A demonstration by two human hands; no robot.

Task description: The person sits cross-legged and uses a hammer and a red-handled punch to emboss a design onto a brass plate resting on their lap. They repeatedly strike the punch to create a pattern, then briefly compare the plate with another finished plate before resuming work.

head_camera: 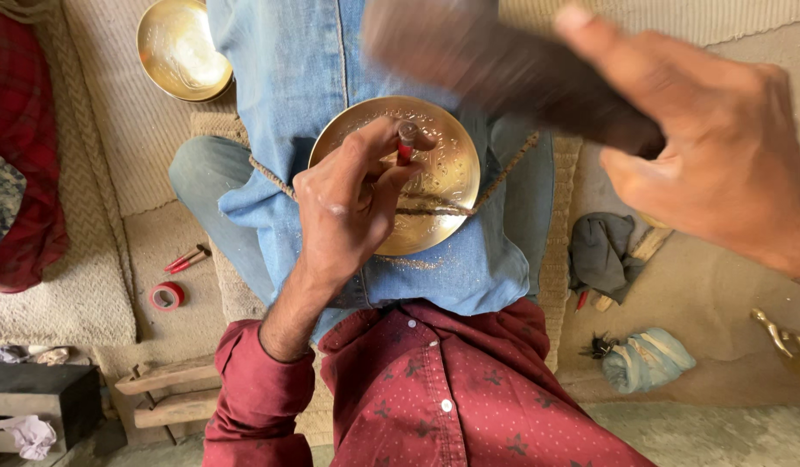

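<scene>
Left hand (348, 203) pinches a red-tipped punch (406, 143) upright on the brass bowl (447, 173), while right hand (720, 164) above it grips a blurred mallet (504, 69).

Left hand (348, 207) pinched, right hand (720, 164) raised

Engraved bowl (434, 173) on lap, 2nd bowl (182, 47) behind-left, tape roll (167, 296) prob. on floor.

The left hand (348, 203) pinches a small red-tipped punch (405, 143) upright against an engraved brass bowl (443, 173) (tied by rope (504, 177) over denim cloth (313, 69)), while the right hand (720, 164) grips a blurred dark mallet (504, 69) above it.
</scene>
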